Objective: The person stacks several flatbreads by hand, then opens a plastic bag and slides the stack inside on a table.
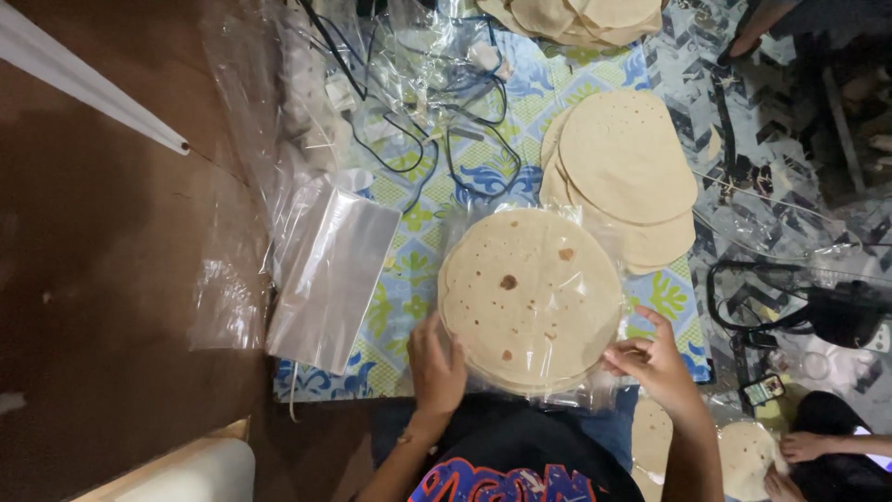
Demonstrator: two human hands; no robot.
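A stack of round flatbreads inside a clear plastic bag (530, 296) lies on the patterned cloth (418, 270) in front of me. My left hand (435, 367) holds the near left edge of the bagged stack. My right hand (655, 358) pinches the bag's plastic at the near right edge. Both hands grip the bag, with the flatbreads flat between them.
A loose pile of flatbreads (624, 172) lies beyond the bag, another pile (581, 19) at the far edge. A stack of empty clear bags (330, 274) sits to the left, with cables (446, 139) behind. Another person's hand (804, 446) rests by more flatbreads at the lower right.
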